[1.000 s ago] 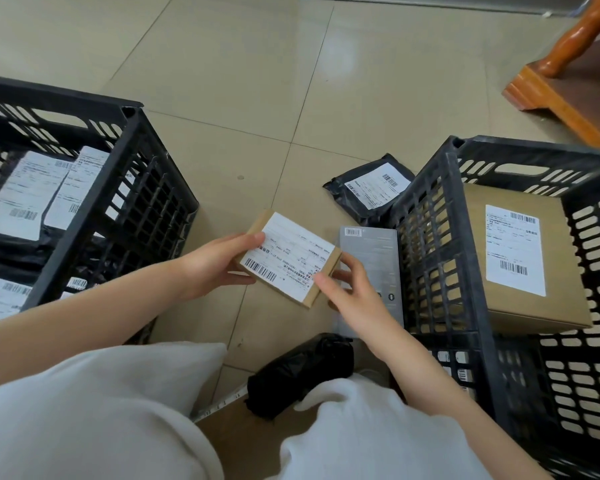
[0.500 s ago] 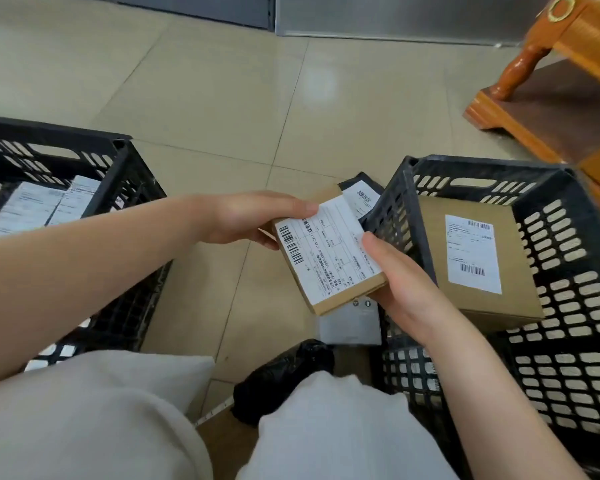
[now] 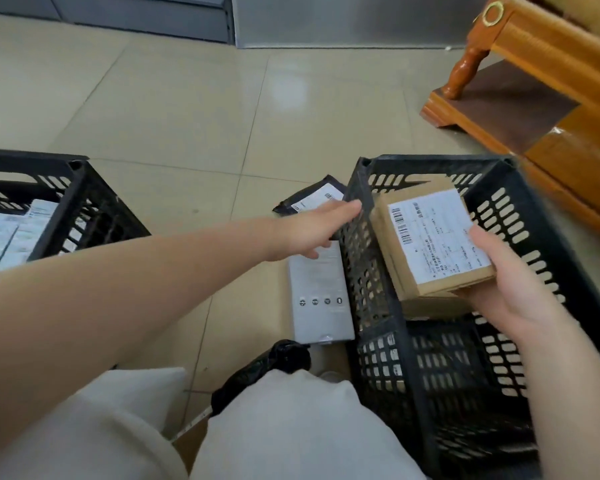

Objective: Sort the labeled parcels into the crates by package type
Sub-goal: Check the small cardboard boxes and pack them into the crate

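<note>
My right hand [image 3: 510,292] grips a small cardboard box [image 3: 433,244] by its near right corner, thumb on the white shipping label, fingers underneath. The box is inside the mouth of the right crate [image 3: 520,216], label up, slightly tilted. It sits directly over a larger cardboard box [image 3: 426,308] already in that crate; whether the two touch I cannot tell, as the edges blur together.

My left hand [image 3: 312,230] is off the box, open, fingers extended and loosely together, palm down. Its fingertips reach to the crate's left wall near the top rim; contact with the wall is unclear. It holds nothing.

On the tiled floor [image 3: 187,109] just left of the right crate: a grey flat box [image 3: 321,299] lying lengthwise against the crate wall, its far end under my left hand. Beyond the hand, a black poly mailer [image 3: 312,199] with a white label, partly hidden by my fingers. Near my knees, a black bag parcel [image 3: 267,372], crumpled, label not visible.

The left crate [image 3: 73,199] stands well apart on my left, holding several flat parcels with white labels [image 3: 11,233] face up.

Wooden furniture [image 3: 534,84] stands at far right.
</note>
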{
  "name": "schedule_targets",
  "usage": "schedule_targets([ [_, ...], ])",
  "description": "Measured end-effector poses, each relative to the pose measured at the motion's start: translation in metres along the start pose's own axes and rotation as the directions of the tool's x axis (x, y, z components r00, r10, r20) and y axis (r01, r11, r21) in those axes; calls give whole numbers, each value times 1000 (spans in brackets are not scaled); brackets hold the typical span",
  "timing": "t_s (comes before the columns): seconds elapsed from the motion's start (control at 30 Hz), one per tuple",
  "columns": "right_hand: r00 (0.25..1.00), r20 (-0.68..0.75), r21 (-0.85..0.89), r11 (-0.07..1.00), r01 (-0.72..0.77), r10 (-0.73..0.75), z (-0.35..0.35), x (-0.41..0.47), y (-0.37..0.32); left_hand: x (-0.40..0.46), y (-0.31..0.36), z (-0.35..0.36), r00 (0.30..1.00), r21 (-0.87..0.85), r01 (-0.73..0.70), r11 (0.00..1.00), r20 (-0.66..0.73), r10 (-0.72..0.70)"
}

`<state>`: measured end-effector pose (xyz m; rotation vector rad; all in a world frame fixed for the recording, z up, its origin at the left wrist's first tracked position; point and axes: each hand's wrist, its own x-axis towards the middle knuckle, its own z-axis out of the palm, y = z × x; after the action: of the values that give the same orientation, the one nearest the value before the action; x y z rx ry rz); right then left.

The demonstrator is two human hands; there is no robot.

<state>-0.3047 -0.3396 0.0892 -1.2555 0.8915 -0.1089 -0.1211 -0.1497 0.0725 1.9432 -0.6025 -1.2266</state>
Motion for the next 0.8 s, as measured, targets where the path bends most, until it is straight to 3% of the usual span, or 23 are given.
schedule_targets([
  [0.13, 993, -64, -70, 992, -105, 100, -34, 2, 20, 7, -4, 30, 996, 169, -86, 982, 26, 83],
  [0.23, 981, -24, -239, 952, -191, 190, -53, -1, 39, 11, 2, 52, 993, 115, -116, 987, -19, 119],
  [0.47, 948, 48, -396, 878, -271, 314, -85, 2, 58, 23, -11, 95, 995, 135, -88, 987, -36, 94],
  [0.57, 914, 72, -447, 832, -328, 399, -100, 6, 59, 24, -15, 93, 993, 41, -88, 995, -68, 91],
  [0.8, 835, -207, -646, 570, -508, 510, -124, 32, 82, 31, -28, 94, 989, 47, -110, 993, -90, 114],
])
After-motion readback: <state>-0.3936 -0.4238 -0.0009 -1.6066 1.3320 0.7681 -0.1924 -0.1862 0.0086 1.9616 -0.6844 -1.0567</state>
